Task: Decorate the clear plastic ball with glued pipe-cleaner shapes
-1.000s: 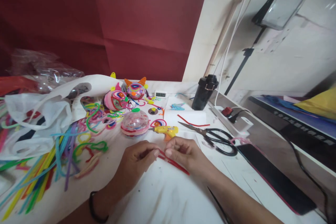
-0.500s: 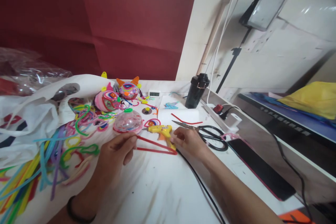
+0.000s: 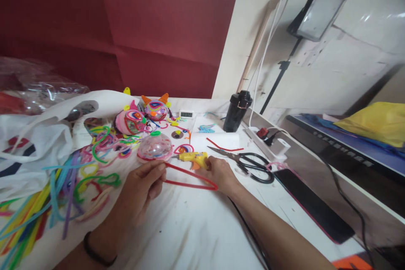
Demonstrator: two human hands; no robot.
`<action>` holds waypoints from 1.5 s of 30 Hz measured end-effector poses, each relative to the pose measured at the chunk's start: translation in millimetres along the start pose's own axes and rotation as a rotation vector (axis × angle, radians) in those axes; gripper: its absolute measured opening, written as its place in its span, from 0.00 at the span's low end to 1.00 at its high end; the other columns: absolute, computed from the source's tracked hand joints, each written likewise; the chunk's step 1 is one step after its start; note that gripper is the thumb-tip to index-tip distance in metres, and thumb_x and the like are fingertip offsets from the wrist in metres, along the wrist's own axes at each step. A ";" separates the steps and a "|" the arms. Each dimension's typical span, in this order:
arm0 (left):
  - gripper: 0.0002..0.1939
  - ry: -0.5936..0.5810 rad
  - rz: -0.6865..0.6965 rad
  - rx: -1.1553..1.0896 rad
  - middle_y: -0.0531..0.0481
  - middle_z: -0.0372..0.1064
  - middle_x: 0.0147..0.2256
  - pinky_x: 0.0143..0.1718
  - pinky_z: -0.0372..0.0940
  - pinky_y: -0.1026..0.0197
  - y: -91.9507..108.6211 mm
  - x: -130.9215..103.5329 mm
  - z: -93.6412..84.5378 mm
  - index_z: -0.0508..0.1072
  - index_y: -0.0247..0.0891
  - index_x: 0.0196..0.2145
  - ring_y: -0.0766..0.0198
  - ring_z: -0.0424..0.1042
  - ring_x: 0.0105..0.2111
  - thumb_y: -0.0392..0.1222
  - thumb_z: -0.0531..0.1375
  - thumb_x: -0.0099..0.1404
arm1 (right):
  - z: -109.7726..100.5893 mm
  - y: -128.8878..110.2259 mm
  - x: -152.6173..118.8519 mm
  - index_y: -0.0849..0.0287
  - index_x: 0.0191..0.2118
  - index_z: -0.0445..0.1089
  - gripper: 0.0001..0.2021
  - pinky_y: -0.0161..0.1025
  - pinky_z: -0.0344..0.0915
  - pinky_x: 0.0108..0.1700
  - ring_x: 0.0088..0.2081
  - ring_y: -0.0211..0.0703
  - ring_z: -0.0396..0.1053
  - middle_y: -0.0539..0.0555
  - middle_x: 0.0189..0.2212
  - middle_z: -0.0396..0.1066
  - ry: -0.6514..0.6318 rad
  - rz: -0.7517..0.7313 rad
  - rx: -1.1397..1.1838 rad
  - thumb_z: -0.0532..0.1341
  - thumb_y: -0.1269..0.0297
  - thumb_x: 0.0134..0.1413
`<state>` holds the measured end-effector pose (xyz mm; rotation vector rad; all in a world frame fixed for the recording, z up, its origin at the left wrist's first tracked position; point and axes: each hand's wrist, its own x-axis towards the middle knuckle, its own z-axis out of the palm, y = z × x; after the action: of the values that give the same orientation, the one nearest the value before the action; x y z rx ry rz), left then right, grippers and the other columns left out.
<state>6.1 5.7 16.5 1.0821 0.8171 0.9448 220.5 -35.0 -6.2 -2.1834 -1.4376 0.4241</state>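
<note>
My left hand (image 3: 144, 183) pinches the two ends of a folded red pipe cleaner (image 3: 190, 173), whose bend points right. My right hand (image 3: 221, 173) has its fingers wrapped round the handle end of a yellow glue gun (image 3: 193, 158), which lies on its side with its nozzle to the left. A clear dome with pink and red trim and a green top (image 3: 155, 147) sits just beyond my left hand. Black-handled scissors (image 3: 255, 166) lie to the right of my right hand, with a short red pipe cleaner (image 3: 223, 147) by their blades.
Loose coloured pipe cleaners (image 3: 53, 202) spread over the left side. Two decorated balls (image 3: 129, 122) stand at the back near a small timer (image 3: 186, 114). A black bottle (image 3: 237, 110), a power strip (image 3: 268, 143) and a phone (image 3: 313, 204) are on the right.
My right hand has closed round the glue gun's handle, which its fingers were only touching before. The bend of the red pipe cleaner has shifted slightly right.
</note>
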 end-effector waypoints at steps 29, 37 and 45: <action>0.13 -0.008 0.055 0.135 0.59 0.60 0.17 0.16 0.43 0.68 -11.9 1.1 0.4 0.73 0.35 0.26 0.75 0.52 0.13 0.49 0.63 0.55 | -48.0 4.6 -54.1 0.53 0.34 0.70 0.20 0.32 0.60 0.23 0.25 0.38 0.63 0.50 0.28 0.70 0.089 0.002 1.101 0.75 0.51 0.37; 0.13 0.027 0.035 0.141 0.58 0.63 0.19 0.16 0.44 0.67 -9.5 0.1 2.0 0.75 0.34 0.31 0.75 0.53 0.13 0.49 0.62 0.55 | -44.5 1.9 -64.2 0.54 0.23 0.58 0.26 0.32 0.55 0.17 0.18 0.35 0.59 0.47 0.19 0.66 0.094 0.002 0.949 0.75 0.48 0.32; 0.13 0.023 0.053 0.101 0.57 0.64 0.20 0.15 0.44 0.69 -12.0 1.2 1.2 0.77 0.34 0.32 0.77 0.53 0.13 0.47 0.63 0.56 | -35.4 4.5 -66.6 0.54 0.24 0.64 0.20 0.34 0.58 0.18 0.21 0.41 0.65 0.46 0.14 0.60 0.088 0.043 0.763 0.74 0.51 0.33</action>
<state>10.3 4.2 5.2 1.1867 0.8657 0.9700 215.3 -105.6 20.2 -1.5855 -0.9567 0.7370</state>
